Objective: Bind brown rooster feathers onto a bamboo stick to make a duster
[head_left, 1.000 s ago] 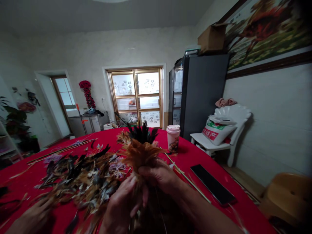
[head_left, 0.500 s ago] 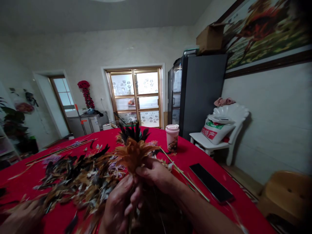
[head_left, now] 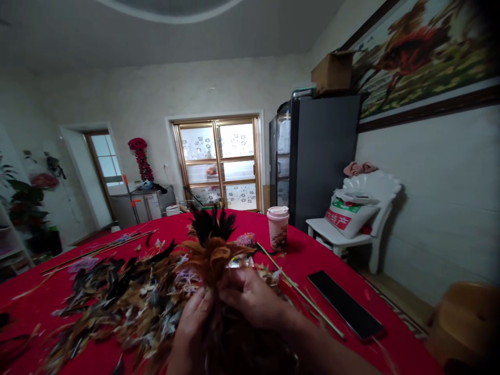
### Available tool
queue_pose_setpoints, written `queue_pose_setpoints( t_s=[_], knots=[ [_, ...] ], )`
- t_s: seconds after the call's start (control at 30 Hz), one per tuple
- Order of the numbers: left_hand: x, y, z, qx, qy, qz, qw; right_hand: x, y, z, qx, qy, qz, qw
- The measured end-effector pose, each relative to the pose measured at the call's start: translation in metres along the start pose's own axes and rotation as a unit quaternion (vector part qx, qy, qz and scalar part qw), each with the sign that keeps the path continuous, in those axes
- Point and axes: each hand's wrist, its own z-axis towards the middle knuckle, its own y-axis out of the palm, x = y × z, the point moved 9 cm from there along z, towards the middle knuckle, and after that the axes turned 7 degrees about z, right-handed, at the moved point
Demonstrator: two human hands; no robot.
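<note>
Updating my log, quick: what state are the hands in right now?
Left hand: closed, holding the feather bunch.
Right hand: closed, holding the same bunch.

Dim room with pale walls (head_left: 136, 94); bright, gold-framed sliding door (head_left: 217, 166) at twelve o'clock, dark grey cabinet (head_left: 326, 151) at one, white chair (head_left: 385, 185) at two, potted plant (head_left: 27, 203) at ten.
</note>
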Motion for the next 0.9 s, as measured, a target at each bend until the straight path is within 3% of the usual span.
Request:
queue_pose_setpoints(
  t_s=[0.23, 0.37, 0.4, 0.47, 0.57, 0.73, 0.8, 0.9],
  knots=[
    [0.005, 0.0, 0.0, -0.035, 0.04, 0.031, 0.998, -0.028, -0.001, -0.005, -0.026, -0.027, -0.083, 0.996],
    [0.008, 0.007, 0.001, -0.107, 0.038, 0.05, 0.992, -0.046, -0.009, -0.013, -0.029, -0.026, -0.195, 0.98],
    [0.01, 0.003, 0.001, -0.093, 0.04, 0.05, 0.994, -0.05, -0.012, -0.016, -0.034, -0.022, -0.215, 0.976],
    [0.016, -0.015, -0.001, -0.008, 0.053, 0.046, 0.997, -0.06, -0.015, -0.024, -0.059, -0.016, -0.236, 0.97],
    [0.024, -0.036, -0.008, 0.105, 0.066, 0.052, 0.991, -0.078, -0.011, -0.039, -0.149, -0.035, -0.233, 0.961],
    [0.032, -0.027, -0.011, 0.086, 0.083, 0.068, 0.991, -0.107, 0.007, -0.072, -0.39, -0.087, -0.129, 0.908],
    [0.038, -0.028, -0.012, 0.104, 0.094, 0.086, 0.986, -0.11, 0.001, -0.068, -0.377, -0.089, -0.13, 0.913],
    [0.043, -0.037, -0.015, 0.154, 0.094, 0.108, 0.978, -0.099, -0.021, -0.046, -0.233, -0.075, -0.207, 0.947]
  ],
)
